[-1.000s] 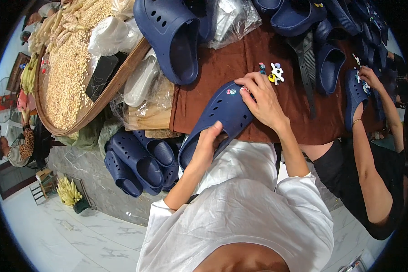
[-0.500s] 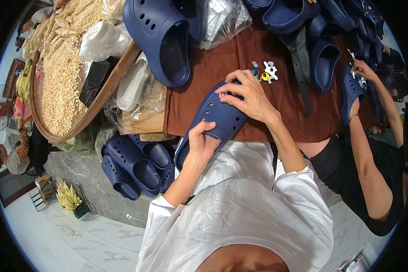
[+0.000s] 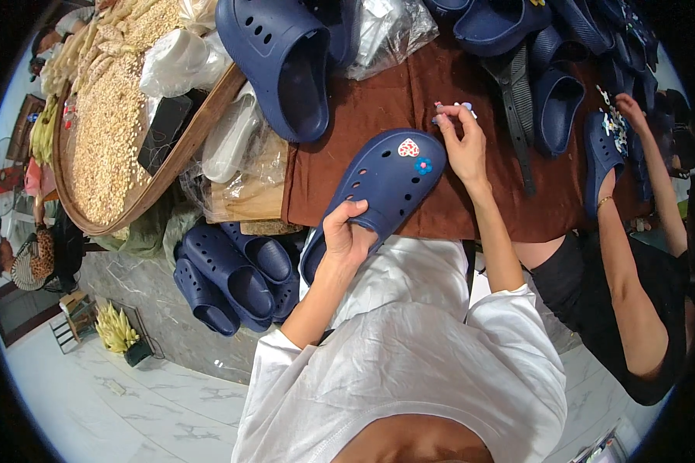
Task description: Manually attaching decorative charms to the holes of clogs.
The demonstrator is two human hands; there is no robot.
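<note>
Clog (image 3: 382, 185), navy, lies on the brown cloth (image 3: 378, 100) at the table edge with two charms (image 3: 415, 152) on its toe. Left hand (image 3: 346, 235) fingers closed around its heel end. Right hand (image 3: 465, 143) just past the toe, fingertips pinched on small charms (image 3: 452, 108) on the cloth.

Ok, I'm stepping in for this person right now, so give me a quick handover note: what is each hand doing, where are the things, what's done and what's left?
Left hand grips the heel end of the navy clog, which lies toe-out on the brown cloth.
Right hand is off the clog, at the small loose charms on the cloth just beyond the toe; whether it has pinched one I cannot tell.
Done: a heart charm and a blue flower charm sit in the clog's top holes.
Left: most other holes look empty, so probably more charms. More navy clogs wait to the left.
</note>
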